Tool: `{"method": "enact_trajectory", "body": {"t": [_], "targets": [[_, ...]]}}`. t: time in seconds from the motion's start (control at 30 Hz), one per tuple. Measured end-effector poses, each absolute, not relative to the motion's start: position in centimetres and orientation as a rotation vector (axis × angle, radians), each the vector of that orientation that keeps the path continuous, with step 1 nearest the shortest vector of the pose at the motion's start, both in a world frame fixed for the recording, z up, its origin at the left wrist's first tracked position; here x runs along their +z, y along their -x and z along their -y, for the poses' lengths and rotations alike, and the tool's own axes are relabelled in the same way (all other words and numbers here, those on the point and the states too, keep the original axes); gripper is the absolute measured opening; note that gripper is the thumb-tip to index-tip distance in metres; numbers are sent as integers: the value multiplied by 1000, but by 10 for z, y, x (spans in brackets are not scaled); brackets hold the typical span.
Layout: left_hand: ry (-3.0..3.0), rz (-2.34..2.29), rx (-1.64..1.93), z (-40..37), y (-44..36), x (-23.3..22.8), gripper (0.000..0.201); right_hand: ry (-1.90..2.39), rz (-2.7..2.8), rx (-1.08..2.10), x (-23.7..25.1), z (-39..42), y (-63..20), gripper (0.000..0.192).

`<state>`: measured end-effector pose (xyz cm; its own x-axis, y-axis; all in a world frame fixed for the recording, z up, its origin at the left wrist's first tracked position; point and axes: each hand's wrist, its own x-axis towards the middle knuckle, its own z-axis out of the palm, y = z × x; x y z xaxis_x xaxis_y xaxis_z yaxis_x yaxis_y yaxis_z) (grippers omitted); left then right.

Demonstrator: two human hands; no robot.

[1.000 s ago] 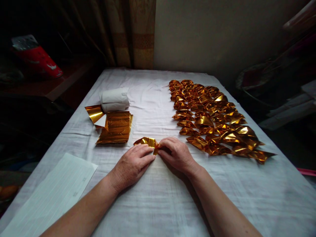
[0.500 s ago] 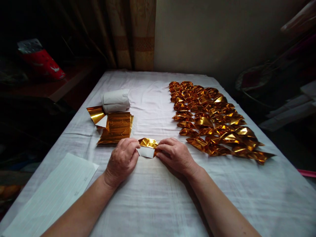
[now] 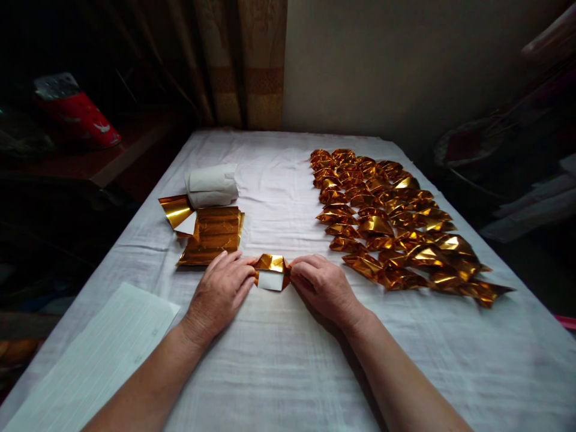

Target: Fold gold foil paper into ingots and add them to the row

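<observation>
nearest the camera: two bare forearms entering from the bottom edge, converging over the white tablecloth (image 3: pixel 288 360). at lower left, flat on the cloth: a lined white paper sheet (image 3: pixel 96 360).

left hand (image 3: pixel 220 291): palm down, fingers extended and lightly curled, fingertips pressing the left edge of the gold foil piece (image 3: pixel 272 271). no full enclosure; contact at the fingertips only.

right hand (image 3: pixel 324 287): palm down, fingers bent, thumb and forefinger pinched on the right edge of the same foil piece.

gold foil piece: partly folded, resting on the cloth between both hands, near the table's middle. gold face up at the far side, white underside exposed at the near side.

further back, left: stack of flat gold foil sheets (image 3: pixel 216 234), just beyond the left hand. one loose sheet (image 3: pixel 176 211) with a white corner turned up, touching the stack's far-left corner. behind that: a white paper roll (image 3: pixel 211 185), lying on its side.

further back, right: rows of folded gold foil pieces (image 3: pixel 387 222), overlapping, running from near the right hand toward the far edge.

beyond the table: a curtain (image 3: pixel 243 60), a plain wall (image 3: pixel 382 60), and at far left a red object (image 3: pixel 76 111) in shadow.
</observation>
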<state>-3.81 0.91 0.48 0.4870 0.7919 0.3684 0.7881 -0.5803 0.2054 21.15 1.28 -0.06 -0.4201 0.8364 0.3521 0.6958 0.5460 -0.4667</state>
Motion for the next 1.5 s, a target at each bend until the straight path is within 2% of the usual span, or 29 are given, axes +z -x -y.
{"method": "enact_trajectory", "body": {"t": [0.13,0.23,0.7,1.2,1.5], "targets": [[-2750,-1363,614,-10,41,10,21,1194,2260,328,1,-13,-212,18],[-2791,-1326,567,-10,43,13,25,1174,2308,367,7,-12,-212,12],[-2895,-1381,604,-10,30,17,18,1332,2371,307,18,-4,-196,24],[-2894,-1422,688,-5,30,19,41,1223,2370,154,15,-4,-194,11],[-2861,-1416,640,-6,32,17,22,1187,2348,160,14,-5,-196,11]]}}
